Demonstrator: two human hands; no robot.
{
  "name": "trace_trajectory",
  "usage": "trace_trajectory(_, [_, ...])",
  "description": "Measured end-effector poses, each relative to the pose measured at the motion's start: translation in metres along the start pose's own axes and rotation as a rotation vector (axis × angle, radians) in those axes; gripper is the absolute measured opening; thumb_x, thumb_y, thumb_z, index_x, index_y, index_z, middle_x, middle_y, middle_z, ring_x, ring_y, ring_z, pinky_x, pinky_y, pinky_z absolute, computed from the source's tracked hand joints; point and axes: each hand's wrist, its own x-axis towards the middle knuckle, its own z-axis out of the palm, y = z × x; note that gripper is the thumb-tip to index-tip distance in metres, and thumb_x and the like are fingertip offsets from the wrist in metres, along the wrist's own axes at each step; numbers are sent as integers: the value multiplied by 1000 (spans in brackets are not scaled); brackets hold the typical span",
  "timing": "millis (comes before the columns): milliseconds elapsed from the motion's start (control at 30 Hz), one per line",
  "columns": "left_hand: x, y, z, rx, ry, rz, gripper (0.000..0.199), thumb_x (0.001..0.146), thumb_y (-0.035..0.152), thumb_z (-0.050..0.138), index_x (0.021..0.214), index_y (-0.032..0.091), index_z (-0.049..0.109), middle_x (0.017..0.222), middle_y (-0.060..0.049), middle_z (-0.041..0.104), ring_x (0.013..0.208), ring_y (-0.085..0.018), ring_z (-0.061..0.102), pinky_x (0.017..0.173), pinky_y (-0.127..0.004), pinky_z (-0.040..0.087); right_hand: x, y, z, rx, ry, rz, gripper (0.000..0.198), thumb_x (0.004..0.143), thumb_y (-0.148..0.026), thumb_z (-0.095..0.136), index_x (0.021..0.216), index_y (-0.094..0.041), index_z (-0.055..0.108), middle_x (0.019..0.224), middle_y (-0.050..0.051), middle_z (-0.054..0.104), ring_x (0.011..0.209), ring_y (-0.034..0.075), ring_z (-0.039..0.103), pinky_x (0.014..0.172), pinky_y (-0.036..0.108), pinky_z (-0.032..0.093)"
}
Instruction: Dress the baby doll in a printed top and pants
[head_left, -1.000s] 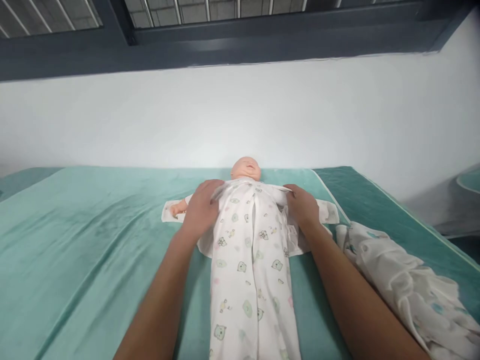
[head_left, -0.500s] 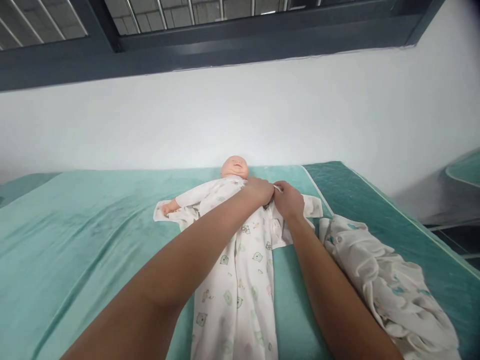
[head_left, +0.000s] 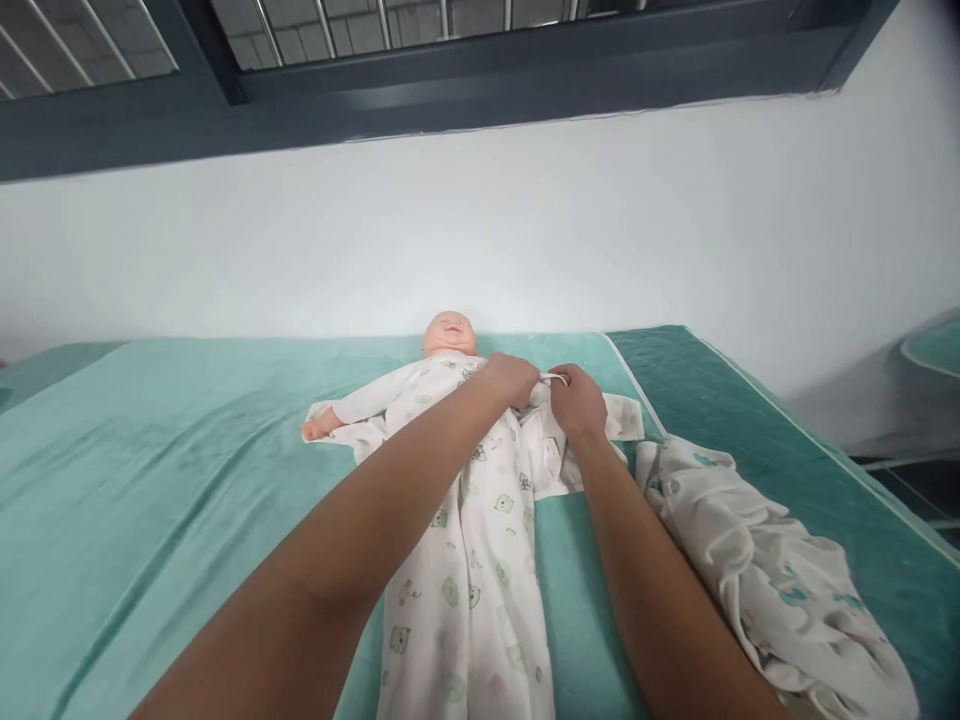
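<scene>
A baby doll (head_left: 450, 330) lies on its back, dressed in a white romper (head_left: 484, 575) with small printed animals. Under its upper body a second white garment is spread, one sleeve (head_left: 624, 418) sticking out to the right. My left hand (head_left: 514, 380) is closed on white cloth beside the doll's chest, at its arm on the right of the view; its fingertips are hidden. Just right of it, my right hand (head_left: 577, 398) pinches a thin white cloth edge (head_left: 553, 377) that spans the gap between both hands. The doll's other hand (head_left: 321, 425) pokes out of its sleeve.
A crumpled white cloth (head_left: 772, 570) with teal prints lies to the right of my right forearm. Green sheeting (head_left: 187, 480) covers the surface, with a darker green part (head_left: 750, 430) at right. Behind it rises a white wall (head_left: 375, 230) below a dark window frame (head_left: 450, 95).
The doll's head and body have shifted slightly left. My hands are a little farther apart, with more of the thin cloth edge showing between them.
</scene>
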Motion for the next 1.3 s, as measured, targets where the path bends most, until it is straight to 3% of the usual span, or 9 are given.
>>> trace_trajectory(200, [-11, -5, -3, 39, 93, 22, 43, 81, 15, 59, 124, 16, 60, 121, -16, 67, 108, -32, 65, 89, -43, 50, 2, 7, -1, 118, 8, 3, 28, 85, -24, 47, 103, -24, 68, 103, 6, 72, 91, 24, 61, 77, 33, 41])
trace_trajectory(433, [-48, -28, -21, 46, 210, -26, 36, 83, 10, 53, 117, 17, 60, 118, -16, 65, 106, -30, 65, 84, -40, 49, 7, 16, -1, 255, 40, 4, 29, 81, -26, 48, 102, -21, 67, 101, 8, 72, 89, 24, 63, 76, 33, 45])
trace_trajectory(733, [-65, -38, -28, 46, 206, -115, 39, 83, 6, 50, 121, 13, 55, 118, -18, 63, 110, -33, 63, 84, -42, 50, 15, 20, 1, 470, 25, 44, 42, 77, -31, 51, 111, -12, 64, 97, 13, 73, 76, 23, 64, 65, 31, 48])
trace_trajectory(967, [-45, -25, -12, -75, 157, -96, 37, 82, 9, 53, 119, 16, 56, 120, -16, 63, 108, -30, 64, 86, -40, 50, 14, 20, 1, 528, 21, -86, 42, 73, -21, 48, 112, -13, 64, 111, 13, 71, 97, 23, 65, 83, 32, 50])
trace_trajectory(1100, [-48, -27, -12, -191, 135, -84, 41, 83, 19, 56, 124, 19, 56, 126, -13, 63, 105, -28, 65, 83, -37, 51, 11, 20, -2, 219, 91, -279, 50, 71, -11, 45, 117, -12, 63, 120, 16, 65, 112, 28, 59, 97, 41, 45])
trace_trajectory(1200, [-67, -41, -9, -497, 306, -84, 42, 87, 30, 55, 128, 23, 55, 133, -8, 63, 108, -24, 64, 84, -33, 51, 6, 19, 2, -35, 53, -421, 57, 68, -5, 44, 121, -13, 63, 124, 16, 63, 121, 30, 53, 105, 45, 39])
trace_trajectory(1300, [-93, -58, 8, -771, 656, -196, 28, 90, 32, 49, 111, 24, 64, 126, -4, 68, 111, -22, 64, 92, -33, 49, -1, 16, 10, -146, -13, -520, 64, 65, -1, 43, 125, -15, 60, 127, 13, 63, 126, 29, 51, 111, 48, 32])
